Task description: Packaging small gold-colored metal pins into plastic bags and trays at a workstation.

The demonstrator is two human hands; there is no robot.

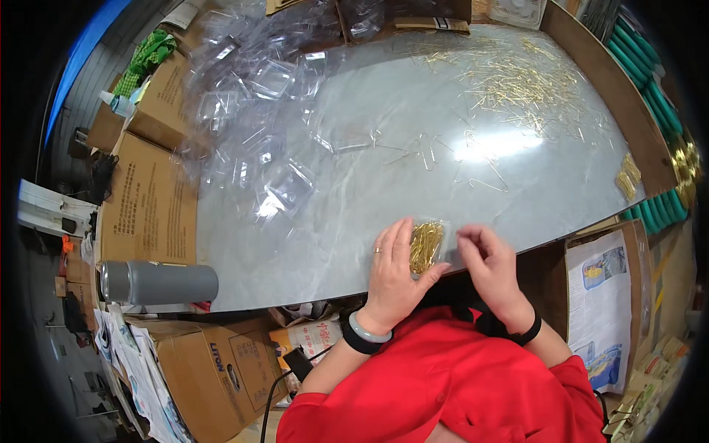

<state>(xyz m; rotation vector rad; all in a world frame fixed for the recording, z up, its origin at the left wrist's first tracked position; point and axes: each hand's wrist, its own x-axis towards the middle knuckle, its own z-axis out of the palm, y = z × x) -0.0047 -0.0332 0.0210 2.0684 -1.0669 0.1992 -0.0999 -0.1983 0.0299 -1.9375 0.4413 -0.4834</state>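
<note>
Near the table's front edge lies a small clear plastic case (443, 240) filled with a bundle of thin gold wire pieces (426, 247). My left hand (395, 280) steadies it, fingers along its left side and thumb at its lower edge. Just right of the case, apart from it, my right hand (491, 269) is curled with thumb and fingertips together. Whether anything small sits in that pinch is hidden. Farther back, a few loose wire pieces with bent ends (427, 151) lie scattered on the grey table (354, 221).
Empty clear plastic cases (273, 77) are heaped at the back left beside cardboard boxes (148, 199). A grey bottle (173, 283) lies at the left front. Many gold wire pieces (524, 81) spread over the back right, with a small bundle (628, 177) by the brown side board (605, 96).
</note>
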